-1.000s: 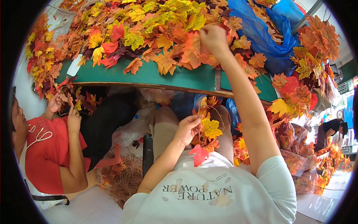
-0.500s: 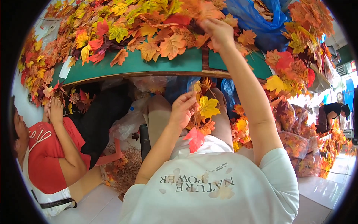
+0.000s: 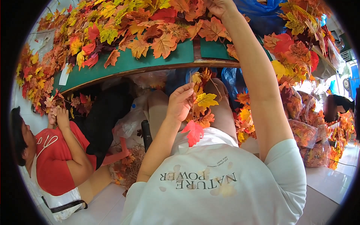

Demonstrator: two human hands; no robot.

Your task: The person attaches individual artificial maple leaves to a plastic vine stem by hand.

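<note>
My left hand [image 3: 181,101] is closed, pinching the stem of a garland of artificial maple leaves [image 3: 206,99] over my lap. A yellow leaf, orange ones and a red leaf [image 3: 193,132] hang from it, below and beside my fingers. At the top edge of the view my right hand [image 3: 222,7] reaches over the table into the heap of loose artificial leaves [image 3: 165,43]. Its fingers are bent together and partly cut off by the edge of the view, so what they hold does not show.
The green tabletop [image 3: 123,66] has a wooden front edge. A blue plastic bag [image 3: 264,18] lies beyond my right arm. Leaf-filled clear bags [image 3: 304,134] are stacked at right. A co-worker in a red top [image 3: 62,168] handles leaves at left; another person [image 3: 337,105] is far right.
My right hand has moved farther up over the leaf heap, to the top edge of the view. My left hand still holds the garland, about where it was. The view has shifted slightly.
</note>
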